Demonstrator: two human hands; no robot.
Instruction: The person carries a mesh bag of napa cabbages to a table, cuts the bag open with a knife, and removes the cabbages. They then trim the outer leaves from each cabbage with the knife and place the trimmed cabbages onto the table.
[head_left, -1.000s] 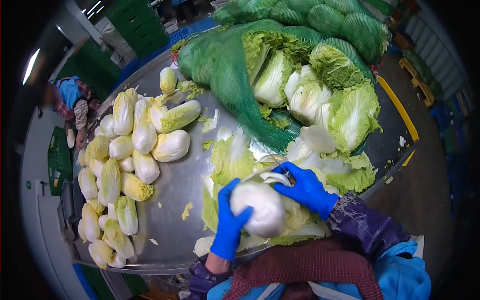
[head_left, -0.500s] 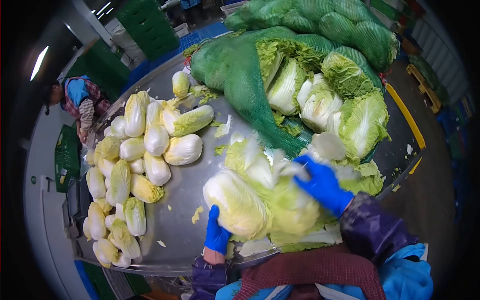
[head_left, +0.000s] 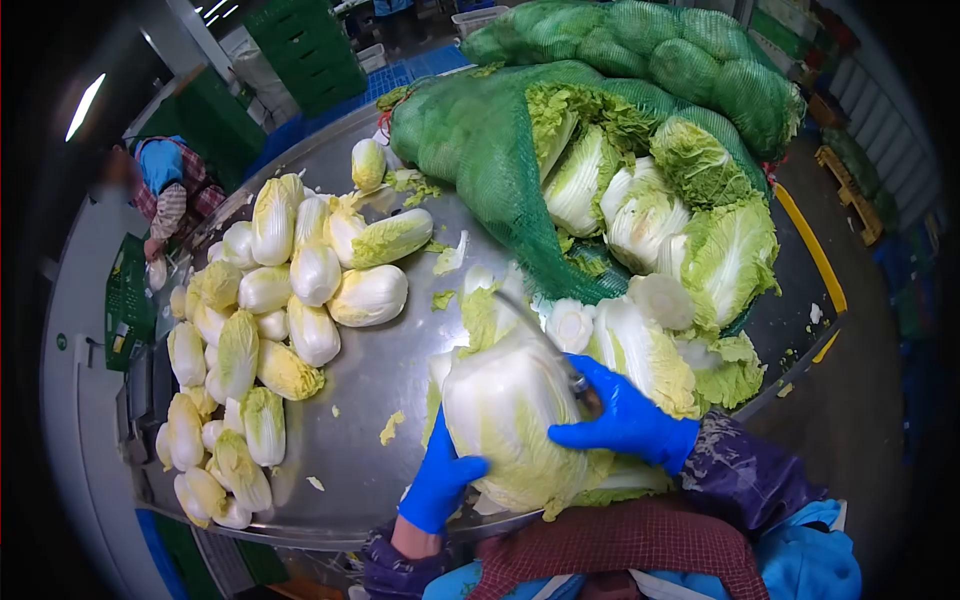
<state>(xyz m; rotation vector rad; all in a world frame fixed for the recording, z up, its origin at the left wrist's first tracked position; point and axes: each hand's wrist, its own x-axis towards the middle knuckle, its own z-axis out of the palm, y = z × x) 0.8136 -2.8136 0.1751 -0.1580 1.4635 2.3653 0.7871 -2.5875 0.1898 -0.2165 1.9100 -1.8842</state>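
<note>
My left hand (head_left: 440, 470), in a blue glove, is wrapped round the near left side of a pale napa cabbage (head_left: 515, 400). My right hand (head_left: 625, 415), gloved too, is closed on a knife (head_left: 532, 325), whose curved blade points up and left past the cabbage's far edge. The right thumb rests along the cabbage's right side. Behind the blade lies a cut-off stem end (head_left: 570, 325), with another round stem end (head_left: 661, 301) to its right. Loose outer leaves (head_left: 640, 355) spread beside and under the cabbage.
Trimmed cabbages (head_left: 314, 272) are heaped on the left of the metal table (head_left: 370, 370). An opened green net sack (head_left: 465, 130) spills untrimmed cabbages (head_left: 640, 215); a full sack (head_left: 690, 60) lies behind. A yellow rail (head_left: 812, 255) edges the right side. Another person (head_left: 170, 185) works at far left.
The cabbage has been turned and shifted right, and my left hand moved with it. My right hand came in from the loose leaves to the cabbage's right side, with the knife now visible.
</note>
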